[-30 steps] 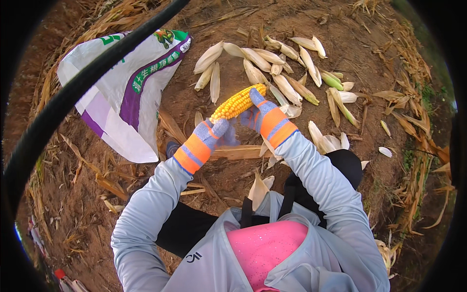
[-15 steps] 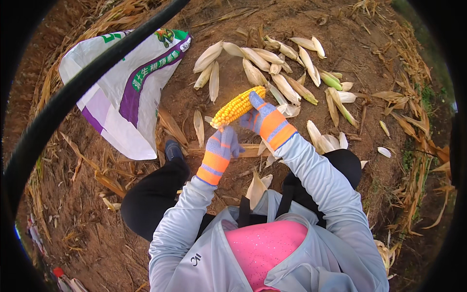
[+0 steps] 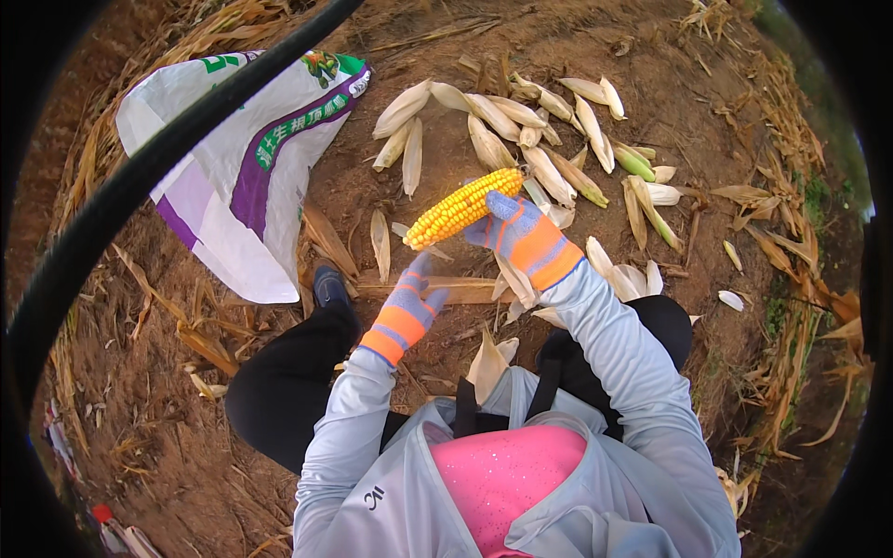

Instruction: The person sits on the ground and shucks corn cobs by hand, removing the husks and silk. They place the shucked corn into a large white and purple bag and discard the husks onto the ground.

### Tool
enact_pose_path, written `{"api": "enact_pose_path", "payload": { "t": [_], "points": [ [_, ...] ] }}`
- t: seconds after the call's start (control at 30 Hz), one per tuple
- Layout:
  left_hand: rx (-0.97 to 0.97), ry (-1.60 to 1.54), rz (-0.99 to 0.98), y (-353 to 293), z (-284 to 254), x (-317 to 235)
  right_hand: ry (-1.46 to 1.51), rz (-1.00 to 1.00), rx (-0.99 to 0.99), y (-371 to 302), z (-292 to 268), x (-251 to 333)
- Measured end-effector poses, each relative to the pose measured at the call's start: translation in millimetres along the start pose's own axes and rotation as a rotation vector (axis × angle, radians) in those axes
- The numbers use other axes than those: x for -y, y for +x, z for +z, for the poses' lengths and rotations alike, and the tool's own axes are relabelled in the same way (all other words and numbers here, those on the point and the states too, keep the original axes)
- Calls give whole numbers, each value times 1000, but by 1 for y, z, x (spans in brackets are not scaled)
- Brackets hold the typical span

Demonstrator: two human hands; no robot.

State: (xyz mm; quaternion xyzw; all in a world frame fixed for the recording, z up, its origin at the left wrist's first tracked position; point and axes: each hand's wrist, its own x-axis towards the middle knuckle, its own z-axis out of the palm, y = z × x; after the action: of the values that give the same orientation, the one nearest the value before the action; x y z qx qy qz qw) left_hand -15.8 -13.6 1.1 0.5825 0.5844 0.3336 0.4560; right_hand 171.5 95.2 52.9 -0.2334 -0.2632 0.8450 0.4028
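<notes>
A bare yellow corn cob (image 3: 462, 208), its husk off, lies slantwise in my right hand (image 3: 521, 235), whose gloved fingers grip its right part from below. My left hand (image 3: 408, 308) is just below the cob's left end, apart from it, fingers stretched out and holding nothing. Both hands wear grey-purple knit gloves with orange bands. Beyond the cob, several ears in pale dry husks (image 3: 491, 116) lie on the soil, one of them with a green husk (image 3: 634, 164).
A white and purple woven sack (image 3: 223, 158) lies at the left, crossed by a black curved bar (image 3: 139, 177). Loose husk pieces (image 3: 487, 365) are scattered near my knees. Dry stalks and leaves (image 3: 791, 270) edge the soil at the right.
My left hand has let go of the cob's lower end and drawn back down and left. The cob has shifted slightly right in my right hand.
</notes>
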Motion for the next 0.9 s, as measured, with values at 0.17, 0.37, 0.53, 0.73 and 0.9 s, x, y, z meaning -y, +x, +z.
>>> {"api": "enact_pose_path", "payload": {
  "t": [0.17,0.37,0.53,0.73,0.9],
  "points": [
    [-272,-767,-199,15,-42,-23,-136,80,168,-6,-8,-6],
    [89,-221,-8,-5,-29,-53,-617,47,351,-19,22,0],
    [28,-79,16,-12,-18,-49,-775,85,209,-26,13,-6],
    [-154,57,51,-24,-16,-50,-1310,65,87,-30,13,6],
    [-176,108,71,-35,-22,-58,-1073,63,-134,-28,4,29]
  ]
}}
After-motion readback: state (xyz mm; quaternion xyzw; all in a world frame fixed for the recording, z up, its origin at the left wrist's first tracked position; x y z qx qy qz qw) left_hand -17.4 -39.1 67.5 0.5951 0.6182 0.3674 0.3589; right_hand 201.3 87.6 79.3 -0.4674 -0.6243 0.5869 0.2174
